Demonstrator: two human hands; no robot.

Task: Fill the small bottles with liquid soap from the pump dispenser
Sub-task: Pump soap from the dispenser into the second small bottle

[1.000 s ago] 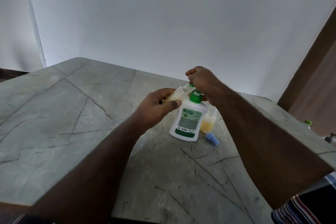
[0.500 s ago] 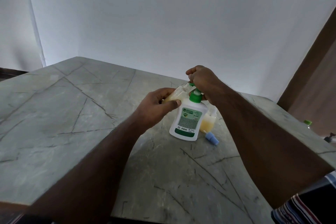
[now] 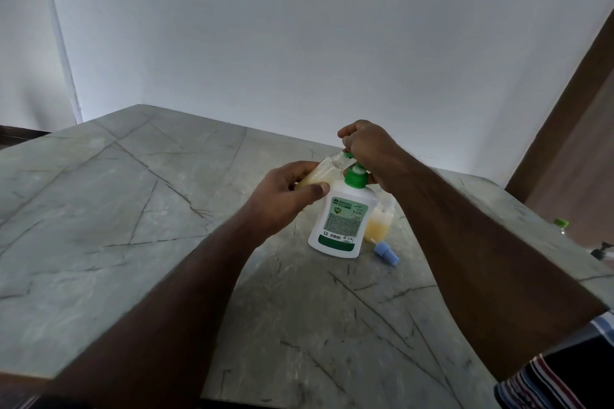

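Note:
A white pump dispenser (image 3: 342, 219) with a green collar and green label stands on the grey marble table (image 3: 133, 209). My left hand (image 3: 285, 196) grips a small clear bottle (image 3: 324, 169) partly filled with yellowish soap, tilted with its mouth at the green nozzle. My right hand (image 3: 368, 146) is curled over the pump head, which it mostly hides. A second small bottle (image 3: 378, 224), holding yellow soap, stands just behind the dispenser to the right. A blue cap (image 3: 387, 252) lies on the table beside it.
The table's right edge runs close past the bottles. A green-capped bottle (image 3: 561, 225) and a dark pump top (image 3: 603, 251) show beyond that edge. A white wall stands behind the table, and brown woodwork (image 3: 564, 129) is at the right.
My right hand and the pump head have risen a little, showing the white stem above the green collar. The left hand and small bottle have stayed in place.

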